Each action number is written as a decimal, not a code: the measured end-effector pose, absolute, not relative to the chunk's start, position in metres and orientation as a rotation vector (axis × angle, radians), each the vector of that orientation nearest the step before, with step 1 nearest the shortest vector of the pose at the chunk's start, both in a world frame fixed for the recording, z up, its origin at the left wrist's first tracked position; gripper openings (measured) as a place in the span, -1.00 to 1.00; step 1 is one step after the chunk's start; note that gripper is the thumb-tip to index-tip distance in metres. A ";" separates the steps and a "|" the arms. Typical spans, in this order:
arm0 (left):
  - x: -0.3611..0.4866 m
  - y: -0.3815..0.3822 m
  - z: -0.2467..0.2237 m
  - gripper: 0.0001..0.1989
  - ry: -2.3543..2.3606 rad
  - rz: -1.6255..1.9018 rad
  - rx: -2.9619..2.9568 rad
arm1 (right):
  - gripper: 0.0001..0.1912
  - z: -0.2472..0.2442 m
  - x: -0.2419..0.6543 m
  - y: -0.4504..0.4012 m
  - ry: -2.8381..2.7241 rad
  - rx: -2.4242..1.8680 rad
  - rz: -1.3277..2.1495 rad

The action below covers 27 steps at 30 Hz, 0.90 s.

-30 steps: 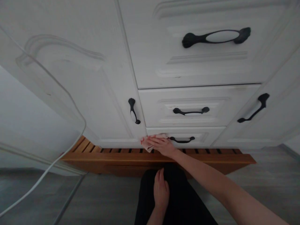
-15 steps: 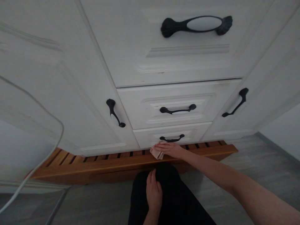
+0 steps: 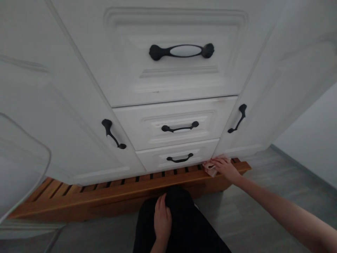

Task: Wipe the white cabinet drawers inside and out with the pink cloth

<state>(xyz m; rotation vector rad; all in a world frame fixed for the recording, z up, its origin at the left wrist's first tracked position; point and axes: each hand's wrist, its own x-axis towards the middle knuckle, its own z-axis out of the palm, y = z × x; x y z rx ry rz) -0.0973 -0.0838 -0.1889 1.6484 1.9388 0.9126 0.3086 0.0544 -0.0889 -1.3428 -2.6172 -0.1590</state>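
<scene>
Under my right hand (image 3: 226,168) is a pinkish folded cloth (image 3: 211,168), gripped and pressed onto the slatted top of a low wooden bench (image 3: 116,191) near its right end. The cloth lies close to the foot of the white cabinet (image 3: 171,88), just right of the bottom drawer (image 3: 158,158). My left hand (image 3: 162,218) rests on my dark-trousered knee, its fingers stretched out and holding nothing.
Black handles, such as the upper drawer handle (image 3: 181,51), stick out from the cabinet front. A white cable (image 3: 39,177) hangs at the left. Grey flooring (image 3: 265,179) and a pale wall (image 3: 310,140) lie to the right.
My right hand has slid the cloth rightward along the bench, from below the bottom drawer's handle to near the bench's right end. The view has shifted; my left hand stays on my knee.
</scene>
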 end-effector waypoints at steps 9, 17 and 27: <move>-0.079 -0.097 -0.147 -0.54 1.899 1.075 1.617 | -0.38 -0.095 0.296 -0.081 -0.785 -1.511 1.243; 0.056 -0.135 -0.049 -0.60 1.137 0.934 1.369 | -0.39 -0.023 0.263 -0.146 -0.834 -1.526 1.181; 0.114 -0.141 0.004 -0.47 0.832 1.102 0.778 | -0.34 -0.004 0.264 -0.176 -1.418 -1.574 0.777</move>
